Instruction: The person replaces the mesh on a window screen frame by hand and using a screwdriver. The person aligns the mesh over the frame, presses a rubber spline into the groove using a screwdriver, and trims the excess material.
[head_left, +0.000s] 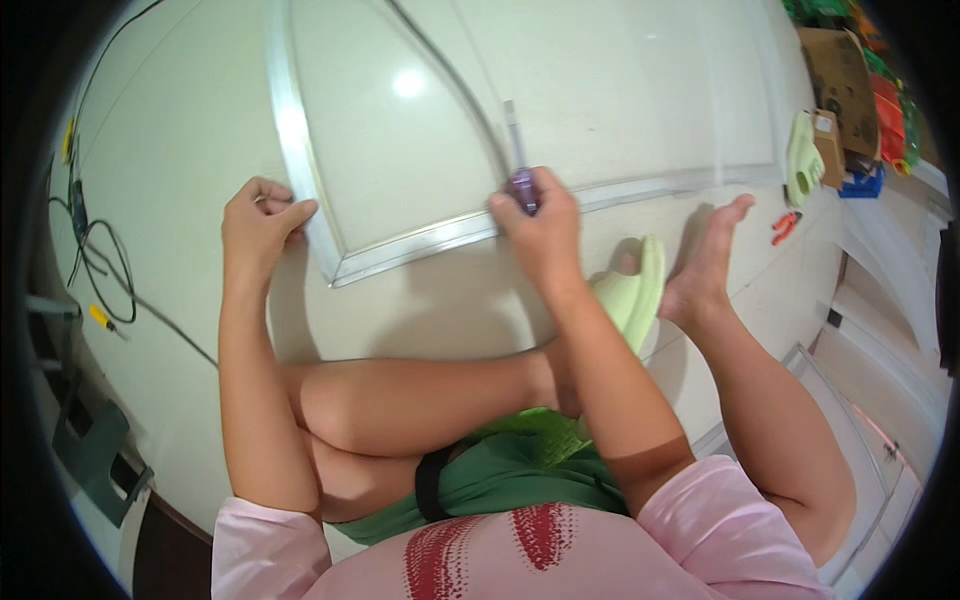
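Note:
A silver metal frame, likely aluminium, lies on the pale floor, one mitred corner towards me. My left hand is at the outer edge of its left bar, fingers curled and thumb tip over the metal. Whether it pinches anything small is hidden. Over the near bar, my right hand grips a tool with a purple translucent handle. Its flat metal shaft points away from me. A dark grey cord curves down to the right hand; I cannot tell if the fingers hold it.
At left lie a coiled black cable and a yellow-handled screwdriver. Red-handled pliers, a pale green slipper and cardboard boxes are at right. My bare foot rests near the frame. A dark green stool stands lower left.

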